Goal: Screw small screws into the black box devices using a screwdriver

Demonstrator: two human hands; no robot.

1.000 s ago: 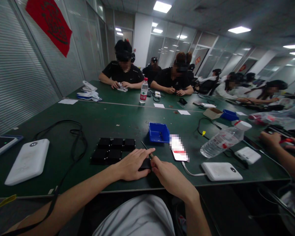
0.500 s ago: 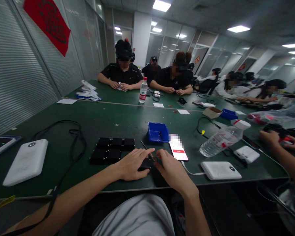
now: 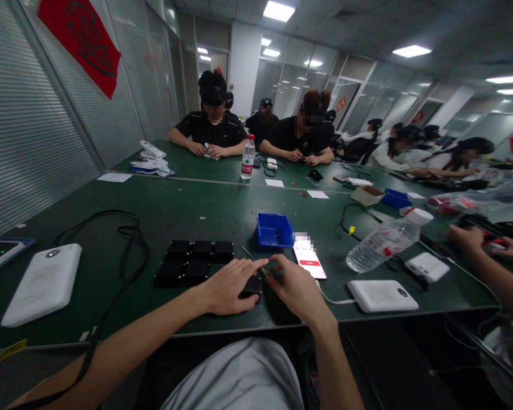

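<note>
My left hand [image 3: 228, 285] lies over a small flat black box [image 3: 250, 287] on the table, gripping it between thumb and fingers; the hand hides much of it. Close beside it, my right hand [image 3: 294, 287] is closed, with bent fingers, around a slim metal tool [image 3: 248, 253] whose thin shaft points away to the upper left. Whether it is a screwdriver or tweezers I cannot tell. To the left sit several black boxes [image 3: 183, 267] in two rows, with small shiny spots at their corners. A blue tray [image 3: 263, 238] with small dark pieces stands just beyond my hands.
A lit phone [image 3: 311, 263] and a white power bank [image 3: 382, 296] lie right of my hands. Behind them a water bottle [image 3: 378, 245] leans. A second white power bank [image 3: 43, 285] and a black cable [image 3: 132, 267] lie left. Co-workers sit opposite and at right.
My right hand has shifted slightly left and its fingers have come closer to my left hand. The tool's shaft has moved a little with it. My left hand stays on the black box.
</note>
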